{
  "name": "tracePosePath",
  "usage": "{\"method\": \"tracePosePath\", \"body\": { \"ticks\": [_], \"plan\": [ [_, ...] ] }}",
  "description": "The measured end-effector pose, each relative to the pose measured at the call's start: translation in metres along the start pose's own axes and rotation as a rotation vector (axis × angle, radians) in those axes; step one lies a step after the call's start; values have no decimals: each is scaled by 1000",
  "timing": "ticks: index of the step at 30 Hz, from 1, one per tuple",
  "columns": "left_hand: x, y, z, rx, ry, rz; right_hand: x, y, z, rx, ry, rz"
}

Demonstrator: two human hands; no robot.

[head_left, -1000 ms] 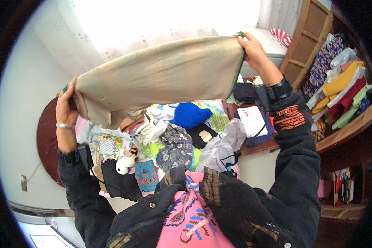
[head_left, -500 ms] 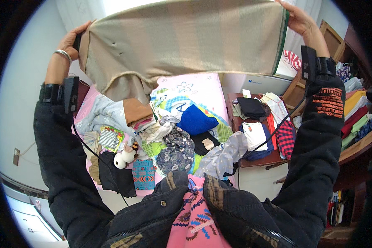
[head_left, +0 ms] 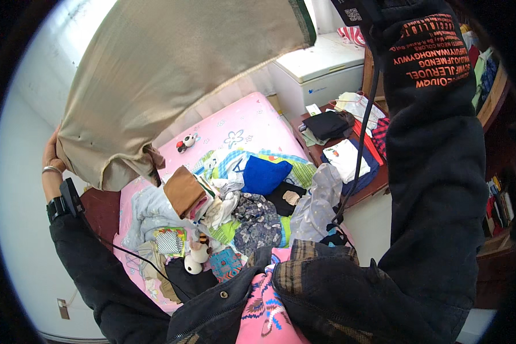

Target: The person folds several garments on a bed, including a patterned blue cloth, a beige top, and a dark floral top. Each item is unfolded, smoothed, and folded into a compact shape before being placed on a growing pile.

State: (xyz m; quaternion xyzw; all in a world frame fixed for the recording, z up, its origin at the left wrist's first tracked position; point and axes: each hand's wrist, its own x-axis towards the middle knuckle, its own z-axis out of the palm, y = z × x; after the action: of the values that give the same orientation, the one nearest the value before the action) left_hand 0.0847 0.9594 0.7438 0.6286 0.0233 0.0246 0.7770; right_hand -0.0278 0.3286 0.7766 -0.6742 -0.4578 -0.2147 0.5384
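A large beige cloth [head_left: 172, 63] with a dark green edge hangs stretched out high over the far side of the bed. At its left side my left hand [head_left: 53, 150] is closed on the lower corner, the fingers mostly hidden behind the fabric. My right arm reaches up past the top edge, so the right hand is out of sight. Below the cloth, folded clothes with a brown one [head_left: 183, 190] on top lie on the pink flowered bed [head_left: 212, 129]. Beside them are a blue folded cloth [head_left: 265, 175] and a dark floral garment [head_left: 258, 222].
A small panda toy [head_left: 186, 143] lies on the bed, and a white plush toy [head_left: 196, 258] sits nearer me. To the right, a dark red table [head_left: 358, 198] carries folded clothes. A white chest freezer [head_left: 321, 69] stands behind it. Black cables run from both wrists.
The cloth has swung to a slant, its left end lower and its right end higher. My left hand has dropped; my right hand has risen out of view. The whole view has tilted.
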Motion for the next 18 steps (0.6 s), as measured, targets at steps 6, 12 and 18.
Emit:
{"method": "tracePosePath", "body": {
  "ticks": [6,12,18],
  "plan": [
    [-29,-37,16,-144,-35,47,-21,11,2,-27,80,122],
    [-98,-138,35,-147,-85,93,-101,91,-13,-477,222,491],
    [-171,-234,44,115,53,249,-226,106,35,-552,157,560]
  ]
}}
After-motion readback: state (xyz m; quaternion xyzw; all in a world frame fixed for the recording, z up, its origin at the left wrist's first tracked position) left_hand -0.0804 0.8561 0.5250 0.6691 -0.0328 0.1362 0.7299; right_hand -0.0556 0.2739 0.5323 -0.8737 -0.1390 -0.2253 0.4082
